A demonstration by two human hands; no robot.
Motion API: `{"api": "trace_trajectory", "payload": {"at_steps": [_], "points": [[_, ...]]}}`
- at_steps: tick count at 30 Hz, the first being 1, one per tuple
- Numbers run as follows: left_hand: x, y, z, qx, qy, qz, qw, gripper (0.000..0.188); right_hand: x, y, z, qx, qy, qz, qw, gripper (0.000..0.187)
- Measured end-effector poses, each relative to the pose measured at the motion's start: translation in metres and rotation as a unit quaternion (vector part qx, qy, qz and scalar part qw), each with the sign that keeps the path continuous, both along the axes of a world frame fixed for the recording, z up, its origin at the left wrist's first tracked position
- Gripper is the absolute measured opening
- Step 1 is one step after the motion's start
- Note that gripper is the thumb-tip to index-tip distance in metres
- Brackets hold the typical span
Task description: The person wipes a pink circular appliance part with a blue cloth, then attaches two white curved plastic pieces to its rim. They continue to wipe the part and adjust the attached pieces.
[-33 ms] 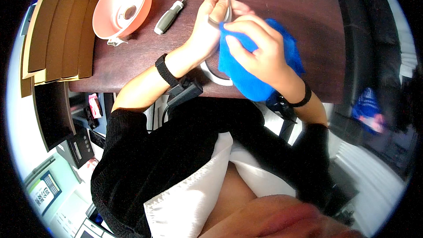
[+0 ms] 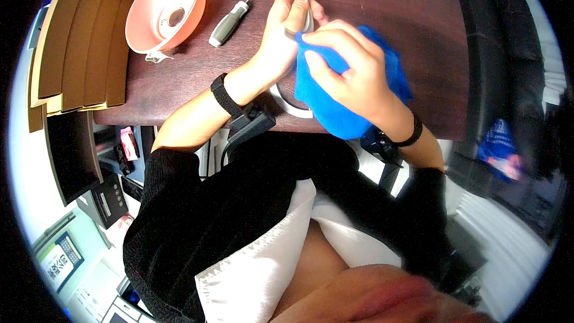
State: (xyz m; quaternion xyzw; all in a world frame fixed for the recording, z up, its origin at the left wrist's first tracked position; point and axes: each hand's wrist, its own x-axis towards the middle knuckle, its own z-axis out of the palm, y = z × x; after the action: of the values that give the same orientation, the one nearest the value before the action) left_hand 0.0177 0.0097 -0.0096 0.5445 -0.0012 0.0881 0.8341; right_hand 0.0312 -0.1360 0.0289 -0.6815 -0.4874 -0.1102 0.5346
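Observation:
My left hand (image 2: 280, 36) grips the upper part of a thin white ring-shaped hoop (image 2: 291, 106) and holds it over the dark brown table (image 2: 394, 0). The ring's top end sticks out above my fingers and its lower arc shows below my wrist. My right hand (image 2: 354, 75) presses a bright blue cloth (image 2: 335, 110) against the ring, right beside my left fingers. The cloth hides most of the ring's right side. Both wrists wear black bands.
A screwdriver (image 2: 230, 23) with a grey and black handle lies just left of my left hand. Further left sits a pink bowl (image 2: 146, 33) with a small round piece inside. Brown slats (image 2: 78, 48) are stacked at the table's left edge. A black chair (image 2: 508, 60) stands on the right.

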Motion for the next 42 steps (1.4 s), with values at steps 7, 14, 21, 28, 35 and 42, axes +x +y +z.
{"api": "trace_trajectory", "payload": {"at_steps": [7,14,21,28,35,42], "points": [[0.007,0.002,-0.002,0.184,-0.013,0.097,0.978,0.023,0.001,-0.005,0.004,-0.008,0.014,0.025,1.000,0.017],[0.009,0.011,-0.002,0.147,0.011,0.121,0.982,0.025,0.011,-0.008,-0.003,-0.065,0.011,-0.013,0.998,0.014],[0.006,0.013,0.003,0.136,0.003,0.110,0.985,0.025,0.014,-0.009,-0.001,-0.012,0.054,0.043,0.998,0.013],[0.011,0.010,-0.007,0.266,0.010,0.165,0.950,0.024,0.017,-0.018,0.014,0.019,0.069,0.143,0.987,0.014],[0.018,0.037,-0.001,0.087,-0.021,0.083,0.993,0.025,0.051,-0.050,0.020,0.045,-0.008,-0.098,0.994,0.018],[0.022,0.058,0.011,0.316,-0.045,0.162,0.934,0.026,0.094,-0.061,0.030,-0.058,-0.159,-0.320,0.932,0.017]]}}
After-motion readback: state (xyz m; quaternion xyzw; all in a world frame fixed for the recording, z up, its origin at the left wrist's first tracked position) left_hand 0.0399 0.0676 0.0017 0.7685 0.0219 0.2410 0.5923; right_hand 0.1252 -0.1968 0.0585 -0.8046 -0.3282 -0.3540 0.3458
